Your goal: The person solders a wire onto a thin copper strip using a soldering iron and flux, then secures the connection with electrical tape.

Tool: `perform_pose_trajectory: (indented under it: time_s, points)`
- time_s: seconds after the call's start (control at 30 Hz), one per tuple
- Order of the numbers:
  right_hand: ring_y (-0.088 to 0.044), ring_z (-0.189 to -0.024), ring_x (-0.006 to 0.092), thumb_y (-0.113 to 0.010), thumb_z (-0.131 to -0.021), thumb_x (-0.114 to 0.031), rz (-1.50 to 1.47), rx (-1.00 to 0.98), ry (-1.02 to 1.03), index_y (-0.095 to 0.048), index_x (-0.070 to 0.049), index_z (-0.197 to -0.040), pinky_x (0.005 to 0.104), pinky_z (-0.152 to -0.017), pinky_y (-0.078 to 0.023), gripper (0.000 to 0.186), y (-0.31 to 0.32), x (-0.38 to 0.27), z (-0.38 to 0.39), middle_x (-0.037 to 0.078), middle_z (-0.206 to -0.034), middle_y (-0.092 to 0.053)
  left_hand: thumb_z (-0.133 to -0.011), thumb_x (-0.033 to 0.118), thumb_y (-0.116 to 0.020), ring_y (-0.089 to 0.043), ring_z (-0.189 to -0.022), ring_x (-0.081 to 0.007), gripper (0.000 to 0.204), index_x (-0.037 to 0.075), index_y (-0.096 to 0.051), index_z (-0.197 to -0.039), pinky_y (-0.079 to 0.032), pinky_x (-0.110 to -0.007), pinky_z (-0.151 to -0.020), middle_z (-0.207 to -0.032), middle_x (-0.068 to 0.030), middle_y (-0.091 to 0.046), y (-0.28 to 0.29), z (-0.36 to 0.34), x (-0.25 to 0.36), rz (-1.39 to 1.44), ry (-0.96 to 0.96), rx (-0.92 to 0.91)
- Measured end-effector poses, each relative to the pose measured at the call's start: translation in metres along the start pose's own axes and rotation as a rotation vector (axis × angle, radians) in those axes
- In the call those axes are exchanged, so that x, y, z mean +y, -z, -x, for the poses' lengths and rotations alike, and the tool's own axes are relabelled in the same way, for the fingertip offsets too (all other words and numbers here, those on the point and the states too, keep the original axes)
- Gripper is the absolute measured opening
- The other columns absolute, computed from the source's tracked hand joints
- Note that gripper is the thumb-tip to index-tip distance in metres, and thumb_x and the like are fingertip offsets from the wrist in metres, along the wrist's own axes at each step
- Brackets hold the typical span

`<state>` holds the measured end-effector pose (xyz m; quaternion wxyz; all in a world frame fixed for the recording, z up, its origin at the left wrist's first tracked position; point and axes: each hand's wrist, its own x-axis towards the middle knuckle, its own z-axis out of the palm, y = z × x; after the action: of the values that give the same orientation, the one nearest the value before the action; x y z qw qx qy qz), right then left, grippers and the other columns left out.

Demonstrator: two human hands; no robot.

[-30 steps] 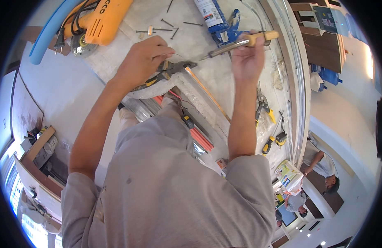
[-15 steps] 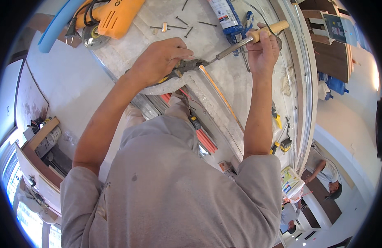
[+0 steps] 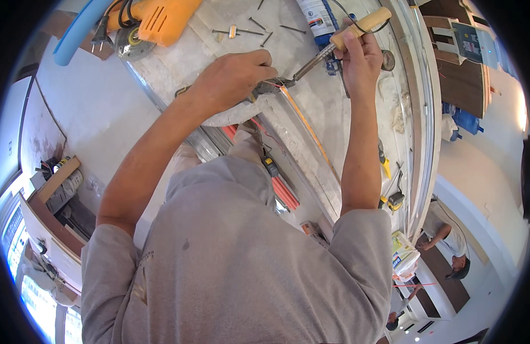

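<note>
My right hand [image 3: 359,60] is closed round the wooden handle of a soldering iron [image 3: 319,59], which slants down to the left. Its tip sits close to the upper end of a narrow orange LED strip [image 3: 308,129]; whether they touch is hard to tell. My left hand [image 3: 233,80] is closed in a pinch at the strip's end, where a thin wire [image 3: 272,83] seems to run from the fingertips. Beneath that hand lies a dark tool with yellow parts [image 3: 259,90], mostly hidden. The strip trails along the worktop edge toward me.
An orange angle grinder [image 3: 167,23] lies at the far left, with several screws [image 3: 256,24] and a blue-and-white tube [image 3: 319,20] to its right. A tape measure [image 3: 396,200] rests near my right arm. Two people [image 3: 448,235] are in the background at lower right.
The soldering iron has tilted steeper, its handle shifting away and left. My left hand has moved slightly right, nearer the iron's tip, and covers more of the dark tool.
</note>
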<state>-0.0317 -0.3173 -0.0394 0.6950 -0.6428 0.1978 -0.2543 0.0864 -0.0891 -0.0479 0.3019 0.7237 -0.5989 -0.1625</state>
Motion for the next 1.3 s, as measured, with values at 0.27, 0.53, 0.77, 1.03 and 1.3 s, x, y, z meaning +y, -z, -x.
perform_pose_trajectory:
  time_s: [0.27, 0.53, 0.77, 1.03, 1.3]
  points:
    - [-0.061, -0.080, 0.0124, -0.059, -0.093, -0.013, 0.062, -0.013, 0.018, -0.051, 0.008, -0.121, 0.0232, -0.060, -0.043, 0.036, 0.003, 0.005, 0.000, 0.009, -0.094, -0.064, -0.077, 0.004, -0.061, -0.063, -0.083, -0.0276, 0.025, 0.007, -0.066, -0.101, -0.052, -0.036, -0.072, -0.098, -0.0070, -0.061, -0.006, 0.001, -0.001, 0.038, -0.038, 0.008]
    - [-0.061, -0.079, 0.0109, -0.061, -0.092, -0.015, 0.106, -0.025, 0.021, -0.051, 0.009, -0.122, 0.0223, -0.061, -0.044, 0.039, 0.003, 0.004, 0.001, 0.008, -0.094, -0.064, -0.078, 0.005, -0.057, -0.062, -0.086, -0.0255, 0.018, 0.007, -0.064, -0.095, -0.052, -0.038, -0.073, -0.093, -0.0043, -0.057, -0.005, 0.002, 0.002, 0.007, -0.064, 0.038]
    - [-0.060, -0.079, 0.0101, -0.060, -0.092, -0.013, 0.036, 0.013, 0.021, -0.051, 0.008, -0.122, 0.0224, -0.061, -0.043, 0.037, -0.002, 0.005, 0.002, 0.008, -0.099, -0.064, -0.076, 0.004, -0.058, -0.062, -0.089, -0.0252, 0.022, 0.007, -0.064, -0.097, -0.053, -0.037, -0.074, -0.095, -0.0054, -0.057, -0.001, 0.001, 0.005, -0.091, -0.132, 0.033]
    - [-0.059, -0.078, 0.0097, -0.061, -0.092, -0.012, -0.010, 0.013, 0.029, -0.052, 0.007, -0.121, 0.0223, -0.061, -0.042, 0.036, 0.002, 0.009, 0.002, 0.009, -0.103, -0.064, -0.071, 0.003, -0.063, -0.062, -0.094, -0.0261, 0.034, 0.007, -0.065, -0.104, -0.053, -0.034, -0.076, -0.105, -0.0068, -0.060, -0.004, 0.004, 0.008, -0.112, -0.104, 0.000]
    - [-0.058, -0.078, 0.0097, -0.061, -0.092, -0.012, -0.003, -0.002, 0.027, -0.052, 0.008, -0.122, 0.0219, -0.060, -0.042, 0.037, 0.003, 0.009, 0.002, 0.007, -0.095, -0.063, -0.072, 0.003, -0.062, -0.061, -0.095, -0.0256, 0.032, 0.005, -0.065, -0.104, -0.052, -0.034, -0.077, -0.105, -0.0079, -0.060, -0.003, 0.004, 0.008, -0.150, -0.133, 0.008]
